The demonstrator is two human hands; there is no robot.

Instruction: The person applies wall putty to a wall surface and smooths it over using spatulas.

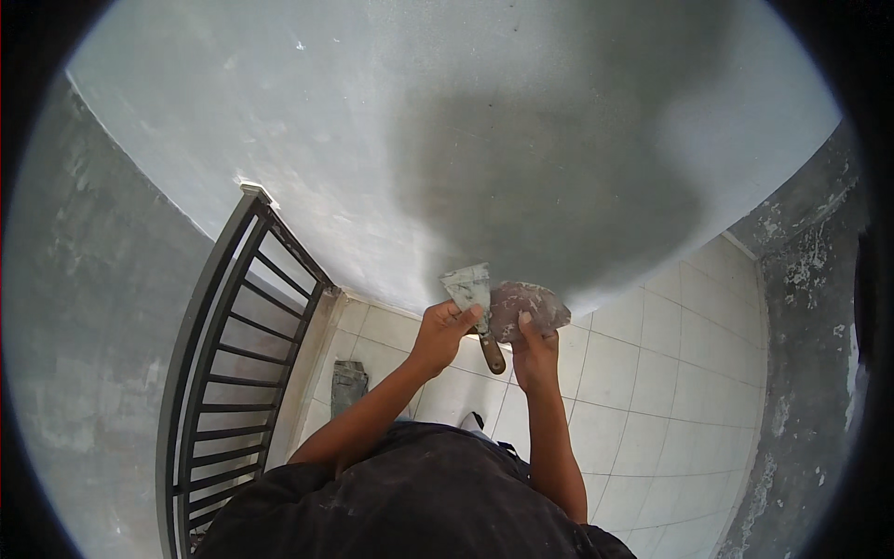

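Note:
In my left hand [441, 338], at the centre of the head view, a putty knife [466, 284] with a pale, smeared blade is gripped where blade meets handle; its dark wooden handle [494, 354] hangs downward. Just to its right, my right hand [535, 355] pinches a worn reddish-brown sheet [526, 303], speckled pale, between thumb and fingers. The knife and sheet are very close; whether they touch I cannot tell. Both are held in front of a grey-white wall [326, 112] that carries a large shadow.
A dark metal railing [242, 345] runs along the left, beside a grey wall [102, 279]. A rough, patchy wall [810, 354] stands at the right. A grey crumpled item [349, 382] lies on the white tiled floor [652, 391], left of my shoe [470, 422].

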